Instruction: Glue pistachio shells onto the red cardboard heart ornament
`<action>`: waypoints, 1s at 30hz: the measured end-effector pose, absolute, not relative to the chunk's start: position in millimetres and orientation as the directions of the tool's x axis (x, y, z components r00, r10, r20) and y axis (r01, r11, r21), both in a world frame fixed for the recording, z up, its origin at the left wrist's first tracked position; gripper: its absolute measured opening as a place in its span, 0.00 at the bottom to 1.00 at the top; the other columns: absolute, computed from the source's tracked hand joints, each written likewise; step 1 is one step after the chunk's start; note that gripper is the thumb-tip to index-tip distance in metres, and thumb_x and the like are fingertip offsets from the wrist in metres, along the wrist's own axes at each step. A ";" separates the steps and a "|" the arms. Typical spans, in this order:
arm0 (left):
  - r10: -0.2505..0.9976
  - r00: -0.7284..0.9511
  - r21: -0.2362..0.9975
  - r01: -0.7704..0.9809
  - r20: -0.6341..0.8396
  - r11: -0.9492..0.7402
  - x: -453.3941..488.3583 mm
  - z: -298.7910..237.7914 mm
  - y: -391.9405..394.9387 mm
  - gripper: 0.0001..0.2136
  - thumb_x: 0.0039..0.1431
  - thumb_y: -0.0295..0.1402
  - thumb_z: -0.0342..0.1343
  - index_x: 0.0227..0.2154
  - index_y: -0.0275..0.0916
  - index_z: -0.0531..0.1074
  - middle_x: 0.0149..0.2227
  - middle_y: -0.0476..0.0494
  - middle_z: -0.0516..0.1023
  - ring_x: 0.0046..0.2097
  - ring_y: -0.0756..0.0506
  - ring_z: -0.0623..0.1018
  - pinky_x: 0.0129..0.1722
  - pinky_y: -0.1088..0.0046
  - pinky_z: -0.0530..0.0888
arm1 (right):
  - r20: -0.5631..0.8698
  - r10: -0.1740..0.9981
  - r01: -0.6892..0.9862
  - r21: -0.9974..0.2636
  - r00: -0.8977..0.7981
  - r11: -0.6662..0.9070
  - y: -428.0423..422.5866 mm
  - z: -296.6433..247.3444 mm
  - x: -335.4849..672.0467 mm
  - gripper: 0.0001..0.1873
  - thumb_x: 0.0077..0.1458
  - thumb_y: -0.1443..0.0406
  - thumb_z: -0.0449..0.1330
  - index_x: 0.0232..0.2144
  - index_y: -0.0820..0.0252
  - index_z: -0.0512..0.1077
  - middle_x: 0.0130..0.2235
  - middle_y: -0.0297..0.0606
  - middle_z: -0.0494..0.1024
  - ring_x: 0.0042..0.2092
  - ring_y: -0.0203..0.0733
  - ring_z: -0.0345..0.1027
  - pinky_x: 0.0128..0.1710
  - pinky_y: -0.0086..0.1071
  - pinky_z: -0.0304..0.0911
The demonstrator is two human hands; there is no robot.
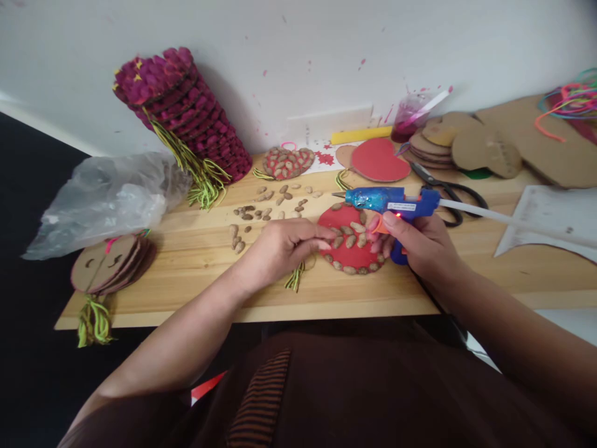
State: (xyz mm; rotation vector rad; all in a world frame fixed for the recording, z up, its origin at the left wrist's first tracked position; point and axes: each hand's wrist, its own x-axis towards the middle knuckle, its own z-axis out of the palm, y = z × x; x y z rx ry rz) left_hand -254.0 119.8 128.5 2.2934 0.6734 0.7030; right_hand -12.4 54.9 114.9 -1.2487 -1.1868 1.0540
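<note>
1. Head view: the red heart (342,219) lies near the front edge of the bench (196,292), about midway. Peanut shells (351,239) cover its lower rim and part of the middle; its upper left is bare.
2. The left hand (284,246) touches the heart's left side with curled fingertips; I cannot tell whether they pinch a shell.
3. The right hand (420,239) has its grip closed round the glue gun (392,200), whose white label is unreadable.
4. Loose shells (254,213) lie farther back.

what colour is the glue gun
Blue glue gun, held in the right hand; head view shows it best.

Red heart (354,255) flat, peanut-studded; blue glue gun (396,202) horizontal above, lit
</note>
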 end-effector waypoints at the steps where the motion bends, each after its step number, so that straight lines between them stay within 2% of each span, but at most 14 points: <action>1: 0.650 0.696 0.698 0.300 0.306 -0.650 -255.4 130.3 121.5 0.09 0.65 0.34 0.58 0.43 0.39 0.80 0.39 0.44 0.84 0.39 0.49 0.81 0.42 0.75 0.77 | 0.073 0.990 0.049 -0.997 0.119 0.068 55.0 115.1 -12.2 0.16 0.58 0.51 0.63 0.26 0.55 0.76 0.26 0.35 0.77 0.23 0.36 0.71 0.19 0.30 0.63; 4: 0.709 0.641 0.704 0.356 0.294 -0.614 -259.4 132.8 126.3 0.08 0.65 0.33 0.57 0.40 0.38 0.80 0.37 0.45 0.83 0.37 0.51 0.81 0.40 0.76 0.76 | 0.082 0.988 0.043 -0.996 0.133 0.076 55.8 114.8 -11.1 0.15 0.58 0.52 0.63 0.27 0.54 0.77 0.26 0.34 0.77 0.23 0.36 0.71 0.18 0.31 0.63; 7: 0.697 0.658 0.699 0.354 0.286 -0.621 -261.4 132.1 129.0 0.07 0.64 0.33 0.58 0.38 0.38 0.80 0.36 0.45 0.83 0.35 0.51 0.79 0.38 0.76 0.74 | 0.080 0.988 0.044 -0.996 0.135 0.075 56.5 112.4 -9.1 0.14 0.58 0.52 0.63 0.28 0.53 0.77 0.26 0.34 0.77 0.23 0.37 0.71 0.18 0.31 0.63; 12: 0.586 0.789 0.623 0.367 0.186 -0.691 -263.3 133.2 131.4 0.05 0.61 0.33 0.61 0.33 0.37 0.80 0.32 0.46 0.79 0.33 0.50 0.76 0.36 0.74 0.71 | 0.085 0.986 0.050 -0.996 0.145 0.079 57.4 108.5 -5.9 0.15 0.59 0.51 0.62 0.28 0.53 0.78 0.27 0.35 0.78 0.23 0.38 0.71 0.18 0.32 0.63; 17: 0.465 0.882 0.577 0.342 0.075 -0.741 -267.6 139.6 133.0 0.08 0.62 0.36 0.61 0.31 0.39 0.81 0.29 0.47 0.75 0.33 0.50 0.74 0.36 0.74 0.69 | 0.079 0.985 0.048 -0.996 0.151 0.073 58.5 109.1 -5.0 0.14 0.59 0.52 0.63 0.29 0.53 0.78 0.27 0.36 0.78 0.23 0.38 0.71 0.18 0.32 0.63; 21: 0.399 0.917 0.637 0.303 0.007 -0.708 -272.0 146.0 131.0 0.09 0.60 0.37 0.61 0.28 0.39 0.80 0.25 0.49 0.73 0.30 0.51 0.72 0.32 0.75 0.67 | 0.055 0.986 0.031 -0.998 0.156 0.051 58.7 110.5 -5.8 0.15 0.57 0.51 0.64 0.28 0.55 0.78 0.27 0.36 0.77 0.23 0.37 0.71 0.18 0.31 0.62; 26: 0.295 0.954 0.791 0.215 -0.046 -0.572 -276.9 156.5 127.8 0.11 0.58 0.37 0.63 0.23 0.38 0.77 0.25 0.48 0.74 0.31 0.51 0.74 0.32 0.76 0.70 | 0.032 0.985 0.005 -0.999 0.168 0.032 56.1 114.4 -8.0 0.14 0.59 0.54 0.64 0.27 0.56 0.78 0.28 0.37 0.77 0.24 0.36 0.71 0.21 0.31 0.63; 30: 0.372 0.928 0.872 0.193 -0.013 -0.451 -279.5 159.8 128.4 0.10 0.57 0.36 0.64 0.25 0.37 0.75 0.28 0.47 0.76 0.31 0.51 0.74 0.33 0.76 0.72 | 0.027 0.983 -0.004 -1.000 0.179 0.028 56.1 115.4 -8.2 0.14 0.59 0.55 0.63 0.27 0.56 0.78 0.28 0.38 0.78 0.24 0.36 0.71 0.21 0.31 0.62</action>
